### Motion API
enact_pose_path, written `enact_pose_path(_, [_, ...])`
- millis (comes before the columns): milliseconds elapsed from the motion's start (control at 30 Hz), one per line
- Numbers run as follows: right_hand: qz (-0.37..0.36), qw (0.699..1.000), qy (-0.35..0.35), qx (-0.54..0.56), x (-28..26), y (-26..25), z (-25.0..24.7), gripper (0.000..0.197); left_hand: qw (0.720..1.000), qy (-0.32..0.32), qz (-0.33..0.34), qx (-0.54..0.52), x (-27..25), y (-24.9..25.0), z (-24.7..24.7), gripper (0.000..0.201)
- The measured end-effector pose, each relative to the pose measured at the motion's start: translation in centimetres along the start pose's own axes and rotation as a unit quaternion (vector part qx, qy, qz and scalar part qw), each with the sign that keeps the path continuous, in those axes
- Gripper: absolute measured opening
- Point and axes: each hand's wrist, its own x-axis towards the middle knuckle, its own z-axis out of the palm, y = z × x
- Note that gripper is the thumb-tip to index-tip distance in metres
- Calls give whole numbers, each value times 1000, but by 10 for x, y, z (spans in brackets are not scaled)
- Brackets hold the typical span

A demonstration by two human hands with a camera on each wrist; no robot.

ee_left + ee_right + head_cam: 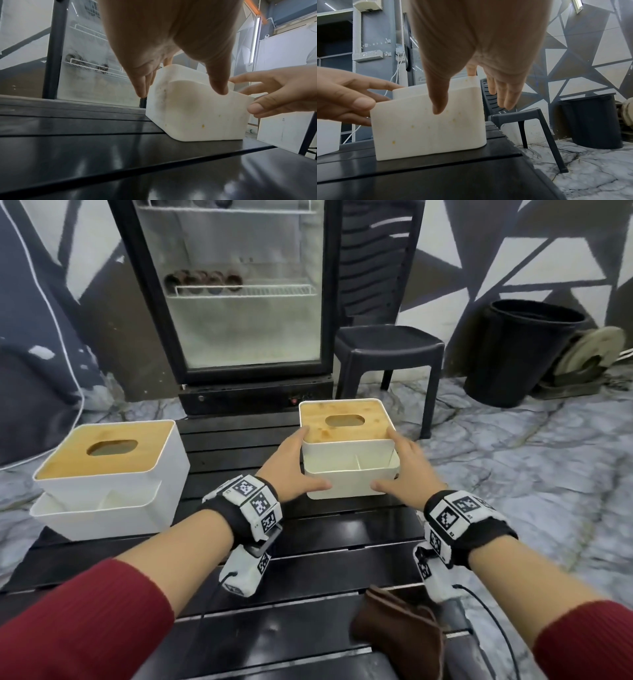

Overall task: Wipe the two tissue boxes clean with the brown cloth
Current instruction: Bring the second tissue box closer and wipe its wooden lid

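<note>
Two white tissue boxes with wooden lids stand on the black slatted table (308,546). The left box (109,474) stands untouched. My hands flank the right box (347,450). My left hand (313,460) lies along its left side with the thumb on the front. My right hand (387,462) mirrors it on the right side. All fingers are straight. The wrist views show yellowish specks on the box front (197,115) (428,128) and a dark smudge near its left corner. The brown cloth (400,631) lies crumpled at the table's near right, under my right forearm.
A glass-door fridge (239,302) stands just behind the table. A black plastic chair (387,347) is behind the right box, and a black bin (524,354) is further right. The table's right edge runs close to the right box and the cloth.
</note>
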Motion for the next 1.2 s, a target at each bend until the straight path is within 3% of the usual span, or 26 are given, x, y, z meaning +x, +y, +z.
enact_pose_path(400, [16,998,13,57,2,3,4,82,999,14,-5,-48,2,-5,4,100])
enact_pose_path(633, [-1,998,1,62,-10,-17,-4,81,996,10,1,-94,-16,0,-22,97])
enact_pose_path(933, [-57,996,14,66,-61,-69,-4,83,991,37,16,-129,-92,-5,-65,95])
enact_pose_path(1200, [-70,993,-7,92,-138,-90,21,81,984,46,13,-169,-183,-21,-62,92])
